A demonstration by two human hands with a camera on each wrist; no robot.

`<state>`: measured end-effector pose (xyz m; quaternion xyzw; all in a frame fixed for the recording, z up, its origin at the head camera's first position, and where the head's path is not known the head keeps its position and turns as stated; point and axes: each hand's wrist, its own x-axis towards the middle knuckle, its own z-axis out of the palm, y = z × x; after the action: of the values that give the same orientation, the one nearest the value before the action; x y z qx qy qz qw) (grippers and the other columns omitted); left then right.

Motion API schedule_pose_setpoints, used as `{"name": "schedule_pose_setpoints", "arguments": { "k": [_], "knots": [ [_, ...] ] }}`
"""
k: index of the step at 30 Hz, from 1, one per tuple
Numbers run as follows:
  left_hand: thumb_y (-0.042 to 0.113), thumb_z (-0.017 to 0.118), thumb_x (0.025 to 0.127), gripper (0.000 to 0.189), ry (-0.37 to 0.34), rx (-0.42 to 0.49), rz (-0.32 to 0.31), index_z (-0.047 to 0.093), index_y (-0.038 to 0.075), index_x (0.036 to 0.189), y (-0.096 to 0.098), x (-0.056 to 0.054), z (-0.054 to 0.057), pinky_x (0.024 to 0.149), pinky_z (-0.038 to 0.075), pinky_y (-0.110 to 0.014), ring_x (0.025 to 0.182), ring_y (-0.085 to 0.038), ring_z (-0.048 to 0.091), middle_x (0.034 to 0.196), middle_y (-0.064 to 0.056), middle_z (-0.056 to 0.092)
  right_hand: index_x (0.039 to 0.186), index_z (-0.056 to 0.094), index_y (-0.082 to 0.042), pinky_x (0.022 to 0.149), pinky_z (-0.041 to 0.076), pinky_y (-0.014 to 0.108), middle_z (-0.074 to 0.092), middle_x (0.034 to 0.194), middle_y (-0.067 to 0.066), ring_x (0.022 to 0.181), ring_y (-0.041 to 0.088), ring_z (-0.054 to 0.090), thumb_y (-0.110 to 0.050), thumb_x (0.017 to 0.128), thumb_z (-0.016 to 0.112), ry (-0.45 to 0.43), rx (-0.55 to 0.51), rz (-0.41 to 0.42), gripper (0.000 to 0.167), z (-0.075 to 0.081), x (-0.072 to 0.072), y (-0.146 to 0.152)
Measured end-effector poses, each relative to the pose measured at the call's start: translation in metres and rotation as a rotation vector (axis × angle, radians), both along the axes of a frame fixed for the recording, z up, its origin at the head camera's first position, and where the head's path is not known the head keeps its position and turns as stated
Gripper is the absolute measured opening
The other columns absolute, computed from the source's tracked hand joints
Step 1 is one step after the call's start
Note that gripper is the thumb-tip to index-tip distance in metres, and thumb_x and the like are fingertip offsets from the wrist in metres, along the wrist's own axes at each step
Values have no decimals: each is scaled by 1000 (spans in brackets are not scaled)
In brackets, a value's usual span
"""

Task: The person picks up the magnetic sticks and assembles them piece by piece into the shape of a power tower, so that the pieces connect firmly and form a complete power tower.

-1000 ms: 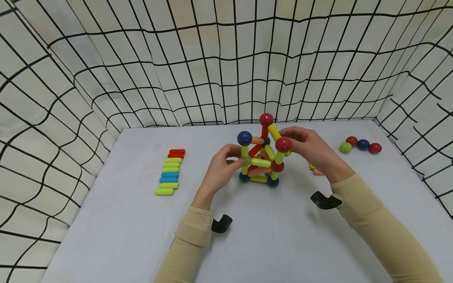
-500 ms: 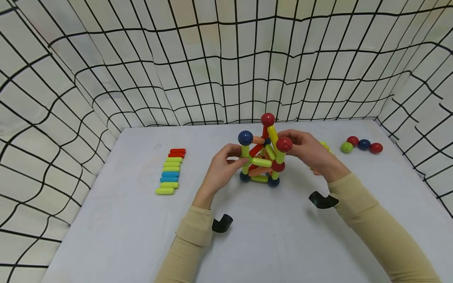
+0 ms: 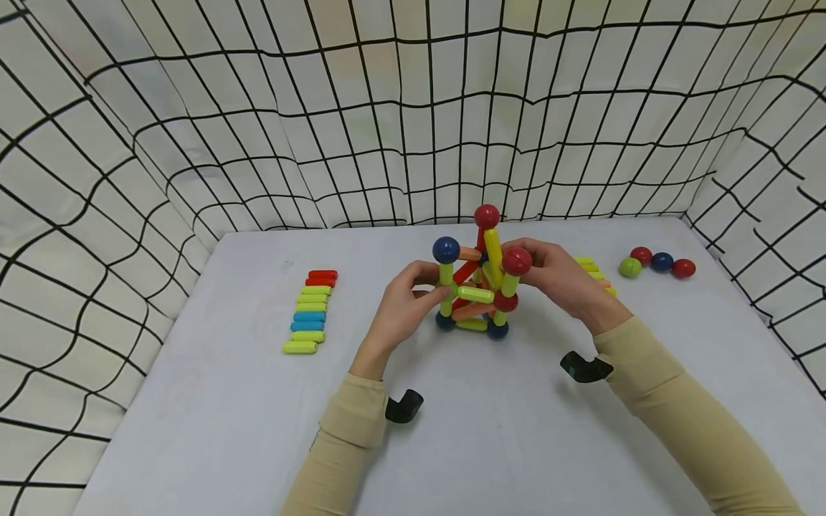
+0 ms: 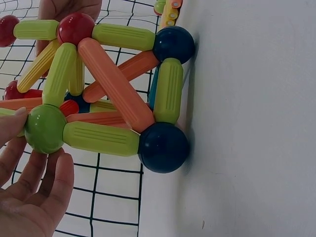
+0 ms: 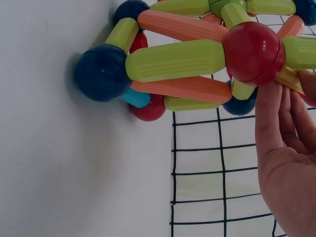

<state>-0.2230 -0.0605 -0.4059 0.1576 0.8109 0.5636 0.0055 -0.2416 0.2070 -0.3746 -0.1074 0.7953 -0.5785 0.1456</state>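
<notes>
A frame of magnetic rods and balls (image 3: 475,294) stands on the table between both hands. Blue balls form its feet, and a red ball (image 3: 487,216) tops its back post. On its left side, my left hand (image 3: 403,304) pinches the green ball (image 4: 45,129) between thumb and fingers. My right hand (image 3: 560,276) reaches behind the red ball (image 5: 254,53) at the right corner. There it pinches a yellow rod (image 5: 290,79), mostly hidden by that ball and the fingers. Another yellow rod (image 3: 492,247) slants down from near the top red ball.
A column of red, green and blue rods (image 3: 308,317) lies at the left of the white table (image 3: 213,430). Green and orange rods (image 3: 590,266) lie behind the right wrist. Loose balls (image 3: 661,262) sit at the far right. Black-gridded netting (image 3: 413,129) walls the back and sides.
My right hand has shifted slightly left, bringing the lower yellow rod from outside the right corner to inside the frame. The upper yellow rod has turned steeper. My left hand keeps its place.
</notes>
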Motion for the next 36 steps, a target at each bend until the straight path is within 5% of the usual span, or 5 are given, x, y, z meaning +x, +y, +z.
{"name": "schedule_pose_setpoints", "arguments": {
  "k": [8,12,18,28,36],
  "knots": [
    [20,68,93,30,-18,-13,-24,60,8,120,-1,0,-1,98,49,-37,113,-21,58,118,-5,62,137,45,-6,96,48,47,56,119,14,110,30,56,-15,91,68,51,188,152,52,0,16,17],
    [20,68,93,31,-14,-29,-31,60,8,121,-1,1,0,97,50,-37,113,-22,58,119,-5,62,136,47,-7,86,51,37,57,116,11,103,26,58,-27,87,76,99,270,199,61,-5,21,13],
    [19,69,92,31,-16,-38,-38,60,8,120,-3,1,2,96,50,-36,113,-21,58,118,-5,62,132,51,-8,89,52,41,57,120,10,106,27,59,-27,89,74,139,286,107,53,-8,11,9],
    [17,70,92,31,12,-38,-199,64,7,121,1,4,5,91,52,-33,107,-20,61,117,-6,62,143,45,-12,106,40,50,48,142,8,128,28,50,-24,97,63,58,157,-86,51,-14,-9,10],
    [19,68,93,25,84,35,81,62,9,115,8,-7,3,90,52,-32,108,-15,57,114,-3,62,144,44,-13,105,42,48,49,144,12,130,27,49,-30,98,60,114,178,-40,52,-19,5,30]
  ]
}}
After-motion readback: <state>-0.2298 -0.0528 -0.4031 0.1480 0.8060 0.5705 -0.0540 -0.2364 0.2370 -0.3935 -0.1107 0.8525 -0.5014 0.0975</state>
